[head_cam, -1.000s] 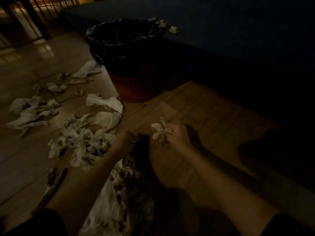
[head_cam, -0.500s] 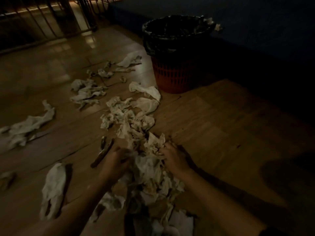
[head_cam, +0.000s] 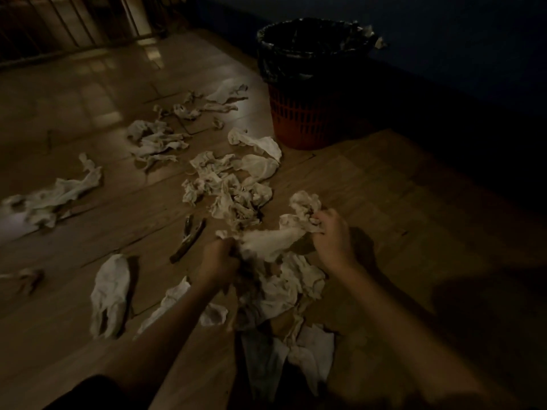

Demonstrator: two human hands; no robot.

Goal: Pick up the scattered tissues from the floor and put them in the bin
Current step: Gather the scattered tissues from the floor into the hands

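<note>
Head camera, dim light: a person is crouching over a wooden floor (head_cam: 370, 184) littered with crumpled tissues, both bare arms reaching forward. The left hand (head_cam: 220, 260) is closing its fingers (head_cam: 225, 244) around one end of a bunched tissue wad (head_cam: 272, 244), while the right hand (head_cam: 333, 235) is gripping the other end, with more crumpled paper sprouting above its knuckles. The wad is hanging between the two hands, just above a heap of tissues (head_cam: 284, 291) lying on the floor close to the person.

Judging by the task, the step in hand is gathering a load for the bin (head_cam: 310, 84), a red slotted basket lined with a black bag, standing toward the far side of the floor against a dark wall. Doing it well probably means squeezing the loose ends into one tight ball before lifting, since trailing strips look likely to drop on the way across.

Around the hands, more tissues are lying everywhere: a central cluster (head_cam: 231, 190) between the hands and the bin, a strewn patch (head_cam: 157, 140) farther left, a long twisted piece (head_cam: 59, 193) near the left edge of the floor, and a flat sheet (head_cam: 109, 294) beside the left forearm. A dark slender object (head_cam: 189, 238), too dim to identify, is resting just left of the hands. The central cluster is sitting directly on the path toward the bin, and railings (head_cam: 74, 25) are closing off the far left corner.
</note>
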